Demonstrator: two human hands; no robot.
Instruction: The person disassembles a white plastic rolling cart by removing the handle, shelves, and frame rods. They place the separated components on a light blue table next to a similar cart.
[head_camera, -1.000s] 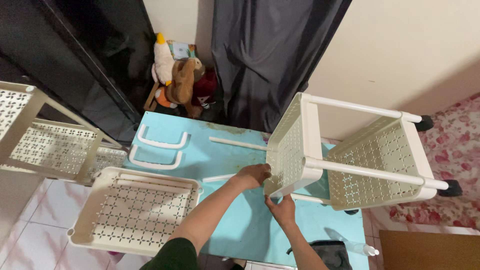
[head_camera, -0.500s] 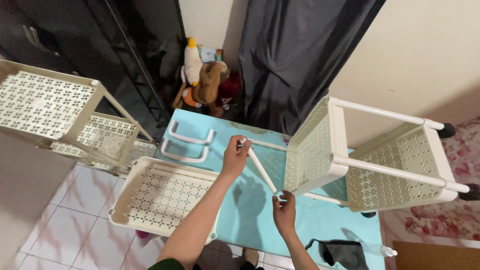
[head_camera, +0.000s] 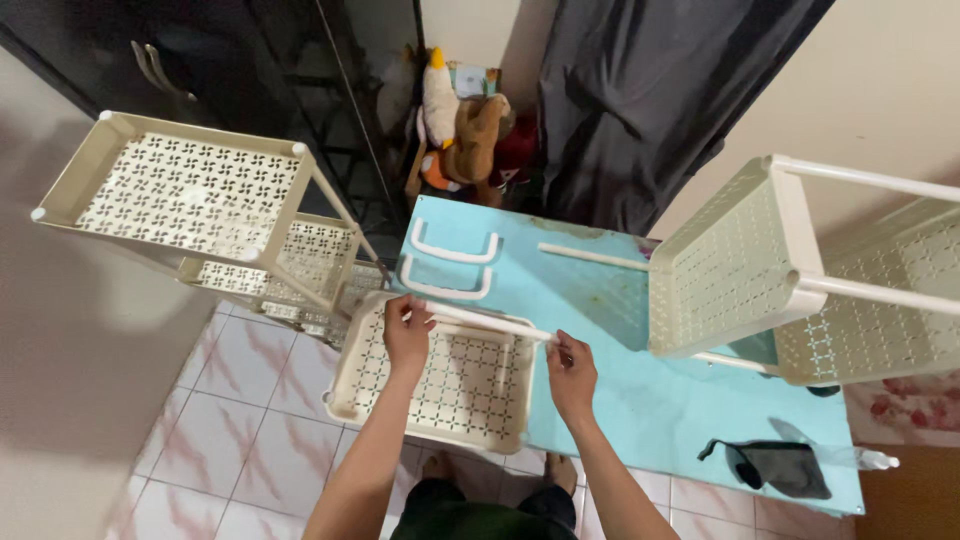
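Dim warm indoor light, soft shadows, dark upper left, wide-angle bending at edges, mostly sharp

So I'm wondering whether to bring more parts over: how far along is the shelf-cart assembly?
Partly done. The sideways cart on the blue mat already has two trays joined by poles. In hand: both the left hand and right hand hold a white pole over a loose tray. Left unattached: that tray, another pole and two white handles.

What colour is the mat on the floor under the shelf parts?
The mat is light blue with some brownish stains, shown in the head view.
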